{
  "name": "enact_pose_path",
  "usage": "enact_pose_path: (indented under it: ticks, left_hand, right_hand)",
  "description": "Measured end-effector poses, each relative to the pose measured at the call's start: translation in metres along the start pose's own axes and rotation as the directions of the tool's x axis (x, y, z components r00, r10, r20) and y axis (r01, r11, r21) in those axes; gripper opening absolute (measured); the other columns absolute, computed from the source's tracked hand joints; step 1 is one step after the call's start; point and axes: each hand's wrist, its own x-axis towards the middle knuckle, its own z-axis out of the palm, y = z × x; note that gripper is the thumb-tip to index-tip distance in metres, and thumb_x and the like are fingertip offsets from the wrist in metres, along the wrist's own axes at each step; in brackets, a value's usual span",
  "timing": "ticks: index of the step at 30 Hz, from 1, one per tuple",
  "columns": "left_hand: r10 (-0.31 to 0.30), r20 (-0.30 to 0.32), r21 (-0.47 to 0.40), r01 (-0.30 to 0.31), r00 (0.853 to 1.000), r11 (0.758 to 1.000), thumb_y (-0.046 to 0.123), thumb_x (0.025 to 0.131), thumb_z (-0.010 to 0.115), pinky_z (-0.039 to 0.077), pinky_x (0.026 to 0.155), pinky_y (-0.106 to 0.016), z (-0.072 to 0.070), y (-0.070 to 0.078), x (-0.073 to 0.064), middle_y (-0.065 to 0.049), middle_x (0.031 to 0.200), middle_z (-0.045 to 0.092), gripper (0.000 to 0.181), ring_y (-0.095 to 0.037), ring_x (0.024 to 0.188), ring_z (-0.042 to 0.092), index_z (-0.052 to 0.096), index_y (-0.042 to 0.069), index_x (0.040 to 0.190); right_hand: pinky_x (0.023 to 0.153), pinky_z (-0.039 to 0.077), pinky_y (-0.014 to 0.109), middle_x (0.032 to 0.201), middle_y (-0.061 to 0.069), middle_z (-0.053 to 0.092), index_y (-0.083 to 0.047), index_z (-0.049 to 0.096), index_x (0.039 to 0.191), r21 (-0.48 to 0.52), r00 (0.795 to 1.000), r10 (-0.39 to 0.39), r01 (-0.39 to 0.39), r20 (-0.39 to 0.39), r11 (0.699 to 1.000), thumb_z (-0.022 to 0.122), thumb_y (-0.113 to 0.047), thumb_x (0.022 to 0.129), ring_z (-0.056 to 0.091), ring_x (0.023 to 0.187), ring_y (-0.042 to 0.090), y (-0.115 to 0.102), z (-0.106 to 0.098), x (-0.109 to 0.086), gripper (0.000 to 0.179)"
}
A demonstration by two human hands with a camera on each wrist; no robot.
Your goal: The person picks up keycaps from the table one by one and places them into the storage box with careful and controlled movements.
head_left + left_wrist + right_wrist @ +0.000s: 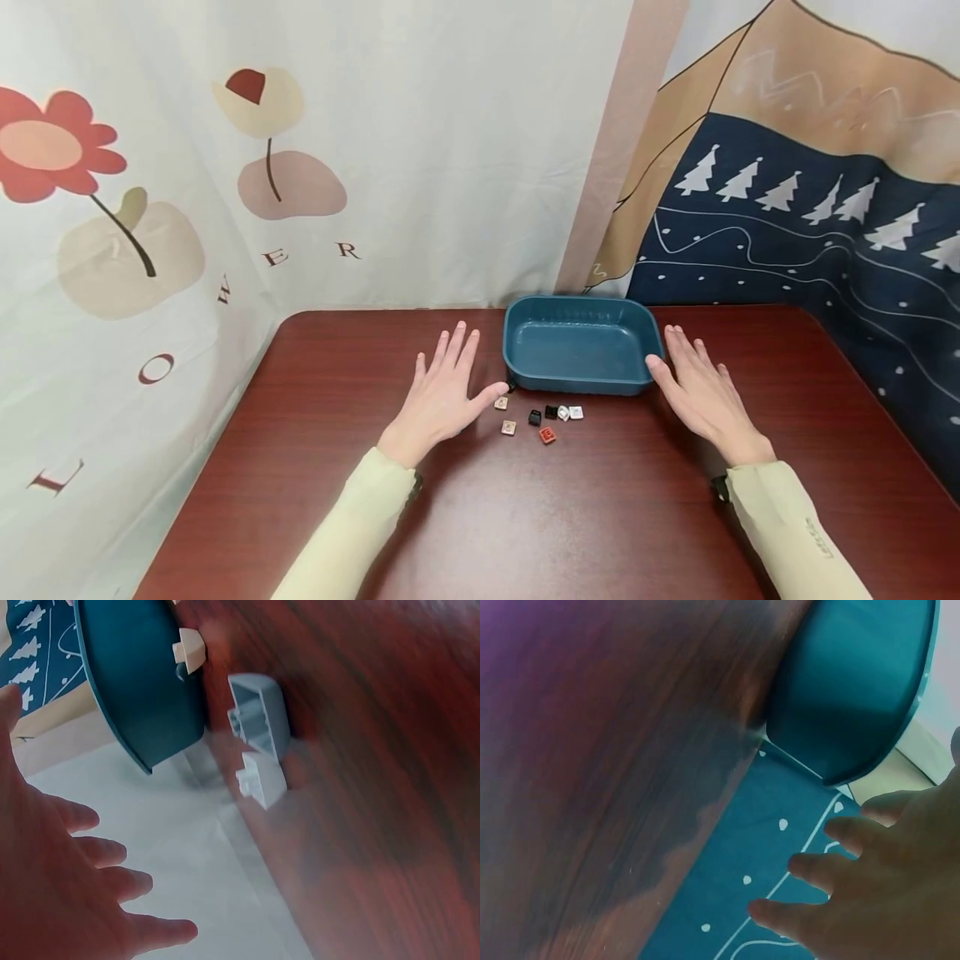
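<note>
A blue-green plastic tub (pixel 581 387) stands at the back of the table between both hands. In front of it lie several small keycaps: beige keycaps (pixel 508 427) at the left, a black keycap (pixel 535 417), a white keycap (pixel 576 412) and a red keycap (pixel 547 435). My left hand (pixel 438 398) hovers left of them, fingers spread and straight, thumb tip overlapping the nearest beige one. The left wrist view shows a grey keycap (pixel 264 712) and a white keycap (pixel 264 780) lying with their hollow sides visible. My right hand (pixel 705 400) hovers with straight fingers by the tub's right end.
The dark red wooden table (pixel 600 525) ends at a hanging printed cloth (pixel 450 167) along the back and left. Navy cloth with white trees (pixel 780 225) hangs at the right. Bands (pixel 722 488) show at the cuffs.
</note>
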Motion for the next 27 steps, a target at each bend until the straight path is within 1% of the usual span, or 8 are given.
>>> enact_pose_path:
  ticks: [4,8,10,15,17,20,23,27]
  left_hand:
    - [-0.006,0.008,0.001,0.006,1.0,1.0,0.075,0.097,0.045,0.013,0.119,-0.069,0.002,0.001,-0.001,-0.008,0.174,0.01,0.097,-0.038,0.158,0.011,0.017,0.015,0.168]
    - [-0.023,0.016,0.006,0.023,1.0,1.0,0.072,0.098,0.048,0.014,0.119,-0.069,0.005,-0.002,-0.004,-0.007,0.174,0.008,0.095,-0.038,0.158,0.01,0.016,0.016,0.168]
    - [-0.028,0.009,0.002,0.028,1.0,1.0,0.071,0.098,0.05,0.014,0.119,-0.07,0.006,-0.003,-0.006,-0.007,0.174,0.009,0.096,-0.038,0.158,0.009,0.017,0.016,0.168]
    - [-0.025,-0.003,0.007,0.025,1.0,1.0,0.075,0.096,0.047,0.017,0.117,-0.071,0.005,-0.008,-0.013,-0.009,0.174,0.011,0.097,-0.039,0.158,0.011,0.02,0.014,0.167]
    - [-0.025,0.004,0.01,0.024,1.0,1.0,0.076,0.096,0.045,0.017,0.118,-0.071,0.004,-0.009,-0.016,-0.008,0.174,0.01,0.097,-0.039,0.158,0.011,0.019,0.014,0.167]
    - [-0.025,-0.001,0.004,0.025,1.0,1.0,0.074,0.097,0.046,0.016,0.117,-0.072,0.004,-0.011,-0.017,-0.009,0.174,0.011,0.097,-0.039,0.158,0.011,0.02,0.013,0.167]
    - [-0.027,0.008,-0.004,0.027,1.0,1.0,0.073,0.097,0.047,0.016,0.117,-0.072,0.003,-0.01,-0.011,-0.009,0.174,0.011,0.096,-0.038,0.158,0.01,0.02,0.012,0.167]
    - [-0.032,0.056,-0.024,0.034,0.998,0.999,0.076,0.098,0.043,0.013,0.119,-0.07,0.004,-0.004,0.007,-0.007,0.174,0.006,0.098,-0.035,0.159,0.006,0.016,0.013,0.168]
  right_hand:
    - [0.113,0.006,0.079,0.171,0.021,0.006,-0.005,0.003,0.166,0.008,1.0,0.006,-0.006,0.029,1.0,0.028,-0.064,0.107,0.005,0.154,0.052,-0.003,0.005,0.007,0.087]
    - [0.114,0.006,0.078,0.171,0.021,0.006,-0.004,0.003,0.166,0.008,0.999,0.002,-0.002,0.043,1.0,0.027,-0.065,0.107,0.005,0.155,0.051,-0.005,0.009,0.011,0.088]
    - [0.114,0.006,0.078,0.171,0.02,0.006,-0.004,0.003,0.166,0.003,0.999,-0.002,0.002,0.045,1.0,0.028,-0.064,0.107,0.006,0.155,0.05,-0.006,0.01,0.011,0.088]
    - [0.113,0.009,0.078,0.171,0.02,0.008,-0.003,0.007,0.166,-0.031,0.999,-0.025,0.027,0.037,0.999,0.031,-0.062,0.108,0.008,0.155,0.05,-0.01,0.014,0.014,0.086]
    - [0.113,0.01,0.078,0.171,0.02,0.008,-0.002,0.008,0.166,-0.049,0.999,-0.033,0.035,0.036,0.998,0.031,-0.063,0.107,0.009,0.154,0.05,-0.012,0.014,0.014,0.087]
    - [0.113,0.009,0.078,0.171,0.021,0.007,-0.001,0.009,0.165,-0.071,0.999,-0.035,0.038,0.04,0.997,0.031,-0.064,0.107,0.009,0.154,0.051,-0.015,0.014,0.015,0.089]
    - [0.114,0.009,0.078,0.171,0.022,0.004,0.001,0.008,0.165,-0.094,0.999,-0.035,0.039,0.04,0.995,0.03,-0.067,0.105,0.008,0.154,0.051,-0.019,0.011,0.017,0.093]
    - [0.115,0.009,0.076,0.171,0.024,0.002,0.004,0.007,0.164,-0.112,0.998,-0.036,0.041,0.043,0.993,0.028,-0.07,0.104,0.008,0.154,0.05,-0.024,0.01,0.023,0.098]
